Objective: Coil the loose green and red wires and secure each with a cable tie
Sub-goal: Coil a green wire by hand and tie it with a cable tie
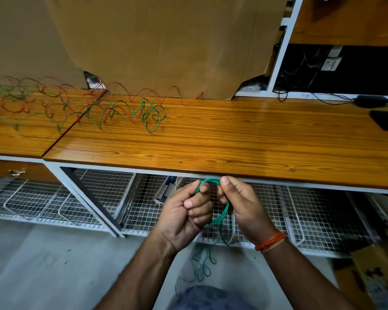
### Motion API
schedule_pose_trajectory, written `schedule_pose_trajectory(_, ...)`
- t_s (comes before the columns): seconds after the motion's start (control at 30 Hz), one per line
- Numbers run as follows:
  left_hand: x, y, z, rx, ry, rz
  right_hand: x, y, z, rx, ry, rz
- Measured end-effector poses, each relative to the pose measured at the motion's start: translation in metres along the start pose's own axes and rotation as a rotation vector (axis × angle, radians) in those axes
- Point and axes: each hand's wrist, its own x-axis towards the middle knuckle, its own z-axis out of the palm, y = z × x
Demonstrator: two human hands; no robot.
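A small coil of green wire (225, 209) is held in front of the table's front edge, below the tabletop. My left hand (186, 211) grips the coil's left side with curled fingers. My right hand (240, 202) pinches its top right between thumb and fingers. A loose green tail (202, 267) hangs from the coil down to the floor. On the tabletop at the left lie more loose green wire (151, 116) and red wire (166, 93), tangled in loops. No cable tie is visible.
The wooden table (233, 139) has brown cardboard sheets (166, 41) leaning behind it. Wire mesh racks (99, 198) sit under the table. Black cables and an adapter (371, 101) lie at the far right.
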Motion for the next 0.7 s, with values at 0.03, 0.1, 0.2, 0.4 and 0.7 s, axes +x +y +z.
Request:
schedule_pose_trajectory(0.03,0.000,0.000,0.000,-0.011,0.017,0.014,-0.001,0.002,-0.003,-0.006,-0.011,-0.002)
schedule_pose_trajectory(0.1,0.000,0.001,-0.001,-0.064,0.031,0.041,-0.005,0.007,-0.010,0.006,-0.041,0.026)
schedule_pose_trajectory(0.2,-0.002,0.009,-0.006,-0.128,0.049,0.112,-0.012,0.018,-0.031,-0.038,-0.061,0.120)
schedule_pose_trajectory(0.4,-0.003,0.034,-0.025,-0.213,0.065,0.300,-0.034,0.047,-0.075,-0.225,0.123,0.191)
schedule_pose_trajectory(0.7,0.005,0.028,-0.021,0.019,0.251,0.450,-0.035,0.015,-0.066,-0.475,-0.029,-0.123)
